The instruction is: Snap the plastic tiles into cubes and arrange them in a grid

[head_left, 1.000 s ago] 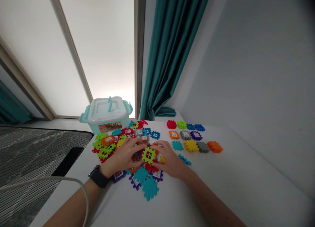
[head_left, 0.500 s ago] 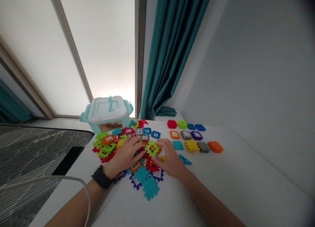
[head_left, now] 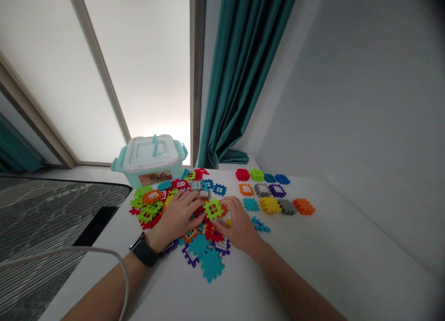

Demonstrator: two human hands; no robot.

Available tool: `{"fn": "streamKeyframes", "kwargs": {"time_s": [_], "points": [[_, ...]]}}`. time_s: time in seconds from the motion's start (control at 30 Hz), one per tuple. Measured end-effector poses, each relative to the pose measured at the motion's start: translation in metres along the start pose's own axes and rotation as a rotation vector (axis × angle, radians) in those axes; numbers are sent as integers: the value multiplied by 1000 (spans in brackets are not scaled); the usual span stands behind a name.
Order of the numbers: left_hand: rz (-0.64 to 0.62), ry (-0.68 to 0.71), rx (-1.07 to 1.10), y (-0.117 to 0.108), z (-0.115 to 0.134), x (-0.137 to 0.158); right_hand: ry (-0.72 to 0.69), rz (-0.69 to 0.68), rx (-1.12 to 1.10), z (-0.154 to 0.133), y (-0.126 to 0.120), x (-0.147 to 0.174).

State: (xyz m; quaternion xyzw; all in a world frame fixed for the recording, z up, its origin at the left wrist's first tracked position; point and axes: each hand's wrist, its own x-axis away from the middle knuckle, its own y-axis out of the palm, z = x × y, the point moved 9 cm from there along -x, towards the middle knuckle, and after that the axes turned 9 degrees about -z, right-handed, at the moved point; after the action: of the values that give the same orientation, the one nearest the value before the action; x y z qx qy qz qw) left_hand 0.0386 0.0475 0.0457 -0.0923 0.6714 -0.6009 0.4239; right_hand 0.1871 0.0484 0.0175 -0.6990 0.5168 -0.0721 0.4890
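Note:
A lime-green window-shaped interlocking block [head_left: 213, 209] is held between my two hands, over a pile of loose blocks. My left hand [head_left: 182, 214], with a dark watch on the wrist, has its fingers curled and its fingertips at the block's left edge. On the other side, my right hand [head_left: 236, 223] pinches the block's right part between fingers and thumb. Just below lie a red block [head_left: 212, 232], teal blocks [head_left: 212, 264] and a purple-framed block [head_left: 222, 246]. The pile beneath my hands is partly hidden.
Blocks lie in rows to the right, among them yellow [head_left: 270, 205] and orange [head_left: 303, 206] ones. A lidded teal box [head_left: 153, 158] stands behind the pile. At the left are a black flat object [head_left: 95, 226] and a white cable [head_left: 86, 249] crossing the view.
Hardly anything differs. Both hands stay around the lime-green block, and the whole view has shifted very slightly.

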Motion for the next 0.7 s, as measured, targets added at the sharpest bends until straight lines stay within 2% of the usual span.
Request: {"fn": "streamKeyframes", "kwargs": {"time_s": [0.27, 0.53, 0.7], "points": [[-3, -17, -1, -7, -9, 2, -33, -24, 7, 1, -3, -2], [-30, -4, 133, -2, -10, 4, -59, -128, -7, 3, 1, 0], [-43, -13, 181, 0, -10, 4, -60, -138, -55, 0, 0, -1]]}}
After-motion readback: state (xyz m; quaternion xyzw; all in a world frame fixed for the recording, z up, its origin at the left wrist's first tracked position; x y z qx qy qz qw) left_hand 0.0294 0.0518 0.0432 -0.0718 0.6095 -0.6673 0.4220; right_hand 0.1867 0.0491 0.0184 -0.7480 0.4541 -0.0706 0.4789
